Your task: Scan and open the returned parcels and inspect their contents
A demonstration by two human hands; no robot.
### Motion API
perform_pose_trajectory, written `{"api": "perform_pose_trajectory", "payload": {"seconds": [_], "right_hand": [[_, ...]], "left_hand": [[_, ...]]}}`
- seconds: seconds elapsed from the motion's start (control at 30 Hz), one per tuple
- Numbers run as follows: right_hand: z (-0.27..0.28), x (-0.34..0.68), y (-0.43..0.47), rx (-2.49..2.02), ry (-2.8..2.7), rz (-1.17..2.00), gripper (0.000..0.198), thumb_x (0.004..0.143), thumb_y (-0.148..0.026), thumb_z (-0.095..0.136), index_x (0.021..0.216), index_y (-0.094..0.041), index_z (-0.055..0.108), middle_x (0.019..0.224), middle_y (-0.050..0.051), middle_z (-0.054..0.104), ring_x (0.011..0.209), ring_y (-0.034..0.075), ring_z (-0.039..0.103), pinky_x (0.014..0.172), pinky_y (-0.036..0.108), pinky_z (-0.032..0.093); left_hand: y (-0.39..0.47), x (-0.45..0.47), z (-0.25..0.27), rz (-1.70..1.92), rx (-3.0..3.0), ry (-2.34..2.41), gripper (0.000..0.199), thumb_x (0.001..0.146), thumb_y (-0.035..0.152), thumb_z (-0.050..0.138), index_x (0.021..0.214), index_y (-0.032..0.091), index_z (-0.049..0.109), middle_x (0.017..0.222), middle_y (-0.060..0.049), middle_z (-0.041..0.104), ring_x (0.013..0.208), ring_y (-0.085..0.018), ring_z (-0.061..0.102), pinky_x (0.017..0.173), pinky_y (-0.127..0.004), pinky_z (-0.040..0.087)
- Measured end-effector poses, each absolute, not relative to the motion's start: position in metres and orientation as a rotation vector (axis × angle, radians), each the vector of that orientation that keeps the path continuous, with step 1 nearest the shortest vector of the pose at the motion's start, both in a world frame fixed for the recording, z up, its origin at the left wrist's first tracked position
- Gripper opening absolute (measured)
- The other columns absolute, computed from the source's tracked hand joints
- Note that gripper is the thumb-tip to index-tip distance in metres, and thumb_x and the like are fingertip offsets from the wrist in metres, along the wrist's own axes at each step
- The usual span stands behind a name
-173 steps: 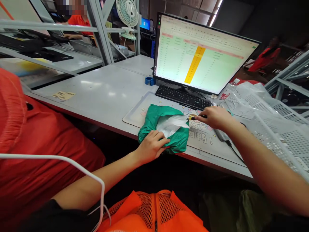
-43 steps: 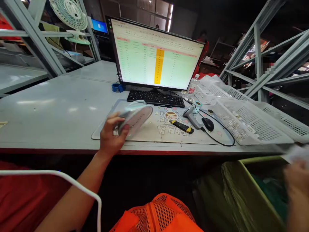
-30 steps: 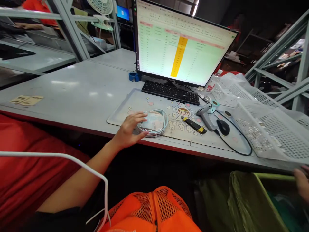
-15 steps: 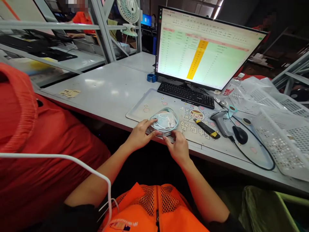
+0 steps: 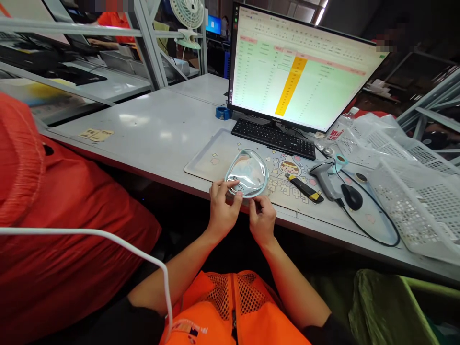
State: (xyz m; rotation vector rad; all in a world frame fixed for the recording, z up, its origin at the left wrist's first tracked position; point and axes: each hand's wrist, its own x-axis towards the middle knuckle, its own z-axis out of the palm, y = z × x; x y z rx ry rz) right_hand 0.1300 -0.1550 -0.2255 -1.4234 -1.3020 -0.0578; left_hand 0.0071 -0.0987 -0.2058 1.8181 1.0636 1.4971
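Held the clear pouch by its lower left edge in the left hand, with fingers closed on it. Had the right hand at its lower edge, with fingers bent; could not tell whether gripping. Held the pouch over the front of the printed mat on the white desk. Saw 1 yellow-and-black cutter just right of the pouch, then the gray scanner and the black mouse. Saw the black keyboard behind, in front of the monitor.

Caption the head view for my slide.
Left hand holding a clear rounded plastic pouch trimmed pale blue, right hand at its lower edge, near a black-and-yellow utility knife.
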Motion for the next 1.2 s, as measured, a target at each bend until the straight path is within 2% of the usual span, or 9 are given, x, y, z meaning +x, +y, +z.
{"api": "perform_pose_trajectory", "payload": {"seconds": [0.1,0.2,0.37,0.57,0.7,0.87,0.97,1.07,1.2], "right_hand": [[-0.219,0.128,-0.154,-1.386,-1.276,-0.078,0.012,0.103,-0.025,0.057,0.095,-0.019,0.064,0.086,0.004,0.063,0.073,0.016,0.060,0.065,0.027,0.049],[-0.210,0.133,-0.155,-1.363,-1.287,-0.076,0.011,0.104,-0.025,0.056,0.106,-0.019,0.065,0.094,0.006,0.067,0.083,0.018,0.065,0.075,0.030,0.054],[-0.203,0.143,-0.154,-1.339,-1.280,-0.096,0.013,0.105,-0.025,0.057,0.104,-0.019,0.069,0.090,0.005,0.071,0.083,0.019,0.068,0.079,0.032,0.055],[-0.199,0.143,-0.154,-1.253,-1.263,-0.116,0.015,0.102,-0.021,0.063,0.113,-0.019,0.073,0.091,0.005,0.074,0.079,0.018,0.068,0.074,0.032,0.056],[-0.195,0.146,-0.155,-1.186,-1.324,-0.083,0.018,0.102,-0.015,0.057,0.102,-0.020,0.074,0.090,0.006,0.074,0.085,0.019,0.070,0.078,0.033,0.058],[-0.191,0.156,-0.155,-1.142,-1.350,-0.131,0.018,0.099,-0.009,0.060,0.101,-0.020,0.074,0.087,0.004,0.072,0.079,0.016,0.068,0.074,0.030,0.057],[-0.189,0.161,-0.159,-1.084,-1.459,-0.137,0.024,0.098,-0.007,0.061,0.109,-0.022,0.077,0.089,0.004,0.072,0.076,0.015,0.067,0.071,0.028,0.057],[-0.188,0.163,-0.167,-1.028,-1.591,-0.078,0.032,0.098,-0.007,0.058,0.117,-0.024,0.078,0.098,0.006,0.073,0.086,0.016,0.071,0.075,0.029,0.060],[-0.187,0.165,-0.173,-1.080,-1.536,-0.018,0.026,0.098,-0.012,0.056,0.110,-0.023,0.077,0.099,0.006,0.075,0.087,0.017,0.074,0.077,0.031,0.062]], "left_hand": [[-0.102,0.018,-0.199,1.584,1.587,1.013,0.020,0.097,0.035,0.069,0.111,0.020,0.069,0.113,-0.009,0.062,0.113,-0.024,0.063,0.098,-0.035,0.052],[-0.100,0.025,-0.195,1.583,1.409,0.989,0.022,0.097,0.039,0.070,0.107,0.020,0.066,0.109,-0.007,0.064,0.108,-0.022,0.064,0.098,-0.033,0.051],[-0.101,0.032,-0.195,1.615,1.251,0.846,0.040,0.093,0.036,0.076,0.125,0.022,0.057,0.120,-0.006,0.062,0.112,-0.020,0.062,0.101,-0.032,0.049],[-0.105,0.039,-0.195,1.588,1.033,0.602,0.072,0.088,0.035,0.084,0.145,0.028,0.042,0.154,-0.012,0.050,0.139,-0.025,0.056,0.112,-0.034,0.049],[-0.106,0.040,-0.191,1.489,0.931,0.550,0.080,0.086,0.033,0.086,0.152,0.028,0.043,0.158,-0.011,0.051,0.146,-0.028,0.052,0.118,-0.037,0.047],[-0.112,0.040,-0.179,1.353,0.753,0.500,0.071,0.079,0.027,0.088,0.141,0.028,0.053,0.142,-0.008,0.063,0.129,-0.026,0.064,0.104,-0.035,0.057],[-0.113,0.039,-0.174,1.255,0.634,0.481,0.070,0.076,0.026,0.088,0.138,0.029,0.054,0.123,-0.004,0.068,0.104,-0.020,0.071,0.085,-0.030,0.061],[-0.112,0.039,-0.172,1.200,0.538,0.486,0.067,0.074,0.027,0.087,0.134,0.026,0.056,0.105,0.000,0.070,0.080,-0.014,0.068,0.069,-0.024,0.057],[-0.113,0.043,-0.170,1.158,0.512,0.480,0.065,0.074,0.029,0.087,0.130,0.024,0.056,0.104,-0.001,0.071,0.080,-0.016,0.070,0.068,-0.026,0.058]]}}
